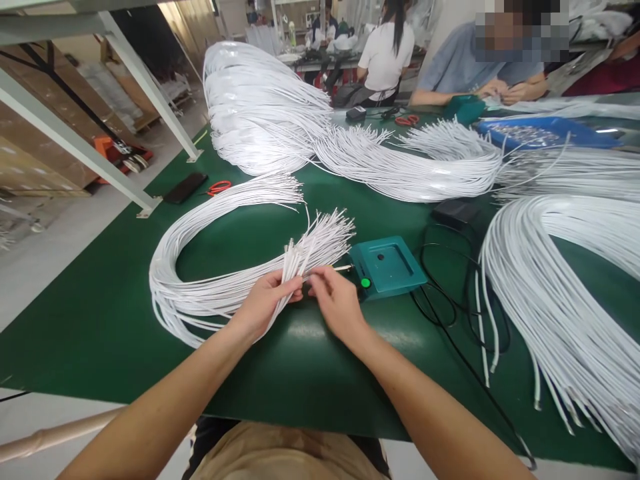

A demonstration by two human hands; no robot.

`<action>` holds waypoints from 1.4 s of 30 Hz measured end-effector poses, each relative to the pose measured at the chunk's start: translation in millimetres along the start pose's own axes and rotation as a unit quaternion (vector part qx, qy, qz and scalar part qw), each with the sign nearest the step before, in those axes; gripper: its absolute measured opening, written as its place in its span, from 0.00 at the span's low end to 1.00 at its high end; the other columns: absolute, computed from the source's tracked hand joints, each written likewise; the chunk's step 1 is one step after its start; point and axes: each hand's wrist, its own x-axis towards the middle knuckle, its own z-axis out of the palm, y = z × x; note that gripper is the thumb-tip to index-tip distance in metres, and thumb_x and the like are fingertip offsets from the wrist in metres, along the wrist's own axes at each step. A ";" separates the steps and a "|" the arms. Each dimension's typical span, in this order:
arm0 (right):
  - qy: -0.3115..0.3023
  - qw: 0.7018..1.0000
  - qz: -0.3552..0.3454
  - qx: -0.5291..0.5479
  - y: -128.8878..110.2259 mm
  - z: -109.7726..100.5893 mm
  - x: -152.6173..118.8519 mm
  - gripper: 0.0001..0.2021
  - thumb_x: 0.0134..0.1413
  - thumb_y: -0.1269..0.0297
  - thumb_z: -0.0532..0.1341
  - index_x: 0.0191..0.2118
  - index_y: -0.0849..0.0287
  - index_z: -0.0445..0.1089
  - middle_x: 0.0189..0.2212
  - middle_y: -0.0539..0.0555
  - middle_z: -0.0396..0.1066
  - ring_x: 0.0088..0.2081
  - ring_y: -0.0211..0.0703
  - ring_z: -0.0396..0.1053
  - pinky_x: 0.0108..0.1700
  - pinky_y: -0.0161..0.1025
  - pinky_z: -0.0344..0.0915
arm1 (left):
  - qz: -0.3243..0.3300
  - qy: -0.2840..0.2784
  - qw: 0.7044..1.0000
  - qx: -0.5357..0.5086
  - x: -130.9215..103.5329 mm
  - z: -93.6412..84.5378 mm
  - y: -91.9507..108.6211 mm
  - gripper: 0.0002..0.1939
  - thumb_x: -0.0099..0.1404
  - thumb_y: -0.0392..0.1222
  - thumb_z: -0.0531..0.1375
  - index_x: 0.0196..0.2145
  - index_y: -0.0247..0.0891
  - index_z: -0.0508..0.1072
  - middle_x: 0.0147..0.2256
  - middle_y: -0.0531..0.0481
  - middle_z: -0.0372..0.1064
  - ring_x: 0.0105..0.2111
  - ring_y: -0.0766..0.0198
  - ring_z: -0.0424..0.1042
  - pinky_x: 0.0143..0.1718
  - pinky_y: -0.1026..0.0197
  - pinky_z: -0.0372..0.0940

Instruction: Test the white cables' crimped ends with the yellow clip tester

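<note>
My left hand [270, 297] is closed around several white cables [291, 263], whose ends stick up past the thumb. Close beside it, my right hand [334, 297] has thumb and fingers pinched together near the same cables; what lies between its fingertips is too small to make out. Behind both hands curves a large bundle of white cables [167, 280], its tips fanned out. A teal device [387, 267] with a green button sits just right of my right hand, and a thin metal shaft points from it toward the fingers.
More white cable bundles lie at the back [265, 107] and right [545, 300]. Black cords [450, 313] trail beside the device. Red-handled scissors [219, 188] and a dark phone-like object [186, 188] rest at left, near a metal frame leg [145, 107]. A co-worker [460, 63] sits across, by a blue tray [565, 137].
</note>
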 end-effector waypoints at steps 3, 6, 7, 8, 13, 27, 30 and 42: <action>-0.014 0.989 0.084 0.119 -12.8 -16.4 15.9 0.13 0.59 0.54 0.54 0.39 0.59 0.66 0.23 0.47 0.68 0.24 0.36 0.67 0.31 0.35 0.67 | 0.045 -0.012 0.999 0.025 5.2 11.9 -0.2 0.13 0.51 0.45 0.68 0.33 0.36 0.77 0.29 0.51 0.71 0.28 0.71 0.67 0.37 0.65 0.65; -0.068 0.984 0.097 0.130 -19.8 -22.2 31.9 0.13 0.55 0.54 0.56 0.27 0.59 0.65 0.18 0.46 0.64 0.22 0.35 0.65 0.29 0.33 0.66 | 0.051 -0.020 0.998 0.014 8.1 15.6 -0.9 0.13 0.51 0.46 0.68 0.34 0.36 0.77 0.29 0.51 0.71 0.28 0.70 0.67 0.37 0.63 0.64; -0.075 0.985 0.098 0.123 -20.8 -20.9 35.8 0.14 0.54 0.55 0.57 0.25 0.59 0.64 0.17 0.46 0.64 0.22 0.35 0.64 0.28 0.33 0.66 | 0.045 -0.019 0.999 0.001 8.2 14.6 -1.3 0.13 0.51 0.46 0.68 0.33 0.36 0.77 0.28 0.51 0.70 0.28 0.70 0.67 0.37 0.63 0.64; -0.075 0.985 0.099 0.118 -21.2 -17.9 38.7 0.14 0.54 0.56 0.58 0.24 0.59 0.64 0.18 0.46 0.65 0.21 0.34 0.64 0.28 0.33 0.66 | 0.036 -0.015 0.999 -0.014 8.2 12.7 -1.7 0.13 0.51 0.46 0.69 0.32 0.36 0.77 0.27 0.52 0.70 0.27 0.70 0.67 0.37 0.64 0.64; -0.015 0.980 0.095 0.173 -16.7 6.1 39.1 0.10 0.51 0.58 0.59 0.27 0.59 0.67 0.19 0.46 0.65 0.23 0.34 0.65 0.29 0.33 0.67 | 0.007 -0.001 0.998 -0.057 8.9 0.4 -1.0 0.16 0.52 0.47 0.68 0.36 0.37 0.76 0.29 0.50 0.72 0.31 0.68 0.70 0.41 0.61 0.65; -0.099 0.962 0.179 0.180 -14.7 7.0 21.9 0.13 0.49 0.56 0.63 0.26 0.62 0.69 0.20 0.50 0.70 0.23 0.36 0.71 0.27 0.34 0.71 | 0.110 0.006 0.994 0.026 32.6 -4.0 16.0 0.17 0.46 0.41 0.70 0.29 0.34 0.67 0.31 0.51 0.69 0.29 0.68 0.68 0.34 0.62 0.63; -0.019 0.975 0.151 0.160 -15.6 -2.0 26.5 0.11 0.50 0.57 0.62 0.29 0.61 0.69 0.22 0.49 0.70 0.22 0.34 0.69 0.25 0.32 0.70 | 0.134 0.017 0.990 0.049 30.9 -5.1 7.9 0.17 0.46 0.42 0.70 0.29 0.34 0.67 0.28 0.53 0.68 0.28 0.68 0.68 0.35 0.62 0.63; 0.003 0.964 0.151 0.217 -9.6 2.7 29.1 0.13 0.41 0.57 0.68 0.28 0.62 0.71 0.24 0.50 0.72 0.21 0.33 0.65 0.22 0.32 0.64 | 0.189 0.010 0.954 0.233 22.5 -1.9 1.8 0.14 0.50 0.42 0.66 0.33 0.35 0.71 0.31 0.52 0.71 0.32 0.63 0.69 0.36 0.62 0.62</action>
